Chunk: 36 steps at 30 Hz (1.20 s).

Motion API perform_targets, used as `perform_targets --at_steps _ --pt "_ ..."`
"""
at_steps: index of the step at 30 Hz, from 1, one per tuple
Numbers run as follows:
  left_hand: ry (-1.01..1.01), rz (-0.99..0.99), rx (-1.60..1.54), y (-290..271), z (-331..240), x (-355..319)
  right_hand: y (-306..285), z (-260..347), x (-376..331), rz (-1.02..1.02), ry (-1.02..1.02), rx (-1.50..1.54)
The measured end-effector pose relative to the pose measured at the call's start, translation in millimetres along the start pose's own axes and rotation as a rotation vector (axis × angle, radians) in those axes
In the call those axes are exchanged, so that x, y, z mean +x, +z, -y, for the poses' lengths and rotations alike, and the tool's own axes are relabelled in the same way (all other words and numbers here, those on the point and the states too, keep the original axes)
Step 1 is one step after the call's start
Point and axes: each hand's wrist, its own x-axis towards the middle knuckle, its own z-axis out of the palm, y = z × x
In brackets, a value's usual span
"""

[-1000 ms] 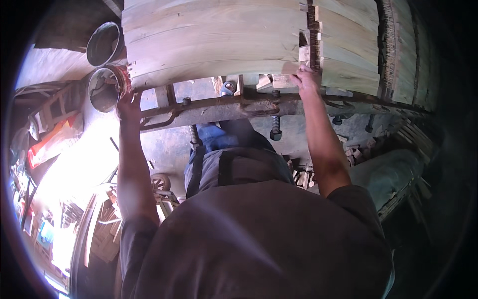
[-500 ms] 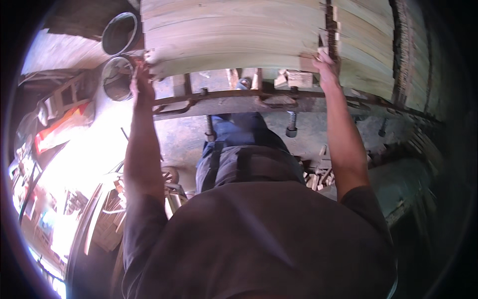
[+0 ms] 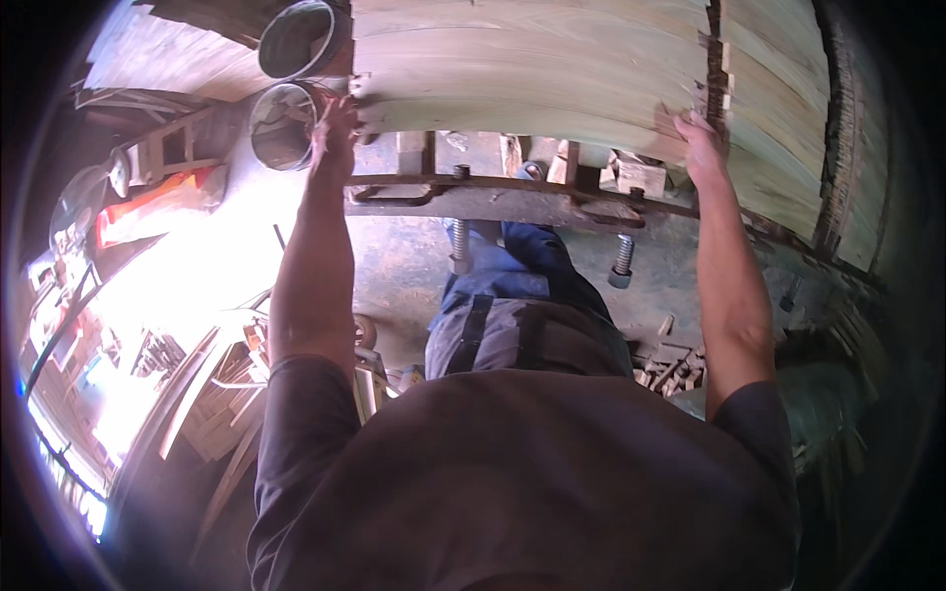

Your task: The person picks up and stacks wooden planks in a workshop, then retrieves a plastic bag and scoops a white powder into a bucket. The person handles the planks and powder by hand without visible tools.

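Note:
Pale wooden boards lie edge to edge in a wide panel in front of me. My left hand grips the left end of the nearest board, next to two round metal tubes. At that board's right end is my right hand, its fingers closed around the corner and partly hidden. Both arms are stretched forward. Just nearer than the panel runs a rusty metal clamp bar with threaded bolts hanging below it.
Two open metal cans or pipe ends stand left of the panel. A second run of boards lies to the right, past a dark gap. Wood offcuts lie on the floor at right, and wood strips at left. Glare covers the left floor.
The whole scene has shifted to the right in the picture as the view turned. Both hands stay at the ends of the nearest board.

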Motion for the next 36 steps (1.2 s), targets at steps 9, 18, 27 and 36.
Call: perform_targets --at_steps 9,18,27,36 --pt "0.003 0.056 0.07 -4.1 -3.6 -8.4 3.6 12.0 -19.1 0.068 -0.056 -0.145" --pt "0.021 0.122 0.185 -7.0 2.5 -1.8 -5.5 -5.0 -7.3 0.065 -0.048 -0.228" --pt "0.586 0.047 0.766 -12.5 43.8 -10.8 26.0 -2.1 -38.3 -0.31 -0.38 -0.876" --pt "0.521 0.074 1.431 32.4 5.7 -129.9 44.6 -32.3 -117.0 0.214 -0.355 -0.637"
